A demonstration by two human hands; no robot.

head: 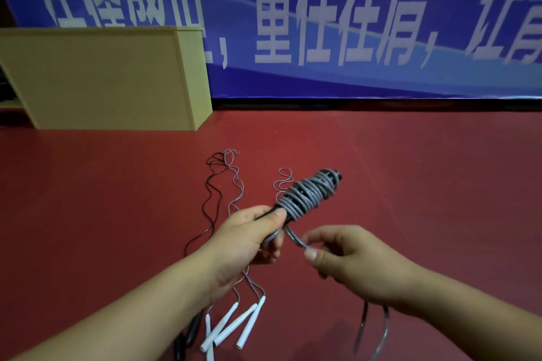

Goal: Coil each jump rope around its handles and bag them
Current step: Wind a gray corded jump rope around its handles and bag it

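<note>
My left hand (249,236) grips the near end of a pair of dark handles wound with grey rope, the coiled bundle (309,192) pointing up and to the right. My right hand (349,258) pinches the loose grey rope end (294,239) just below the coil. The rest of that rope hangs under my right wrist as a grey loop (384,331). On the red floor lie uncoiled ropes: white handles (234,324) with thin grey cords (236,184), and black handles (187,337) with a black cord (209,193).
A pale yellow wooden box (102,76) stands on the floor at the back left. A blue banner with white characters (352,23) covers the wall behind. The red floor (425,170) spreads open to the right. No bag is in view.
</note>
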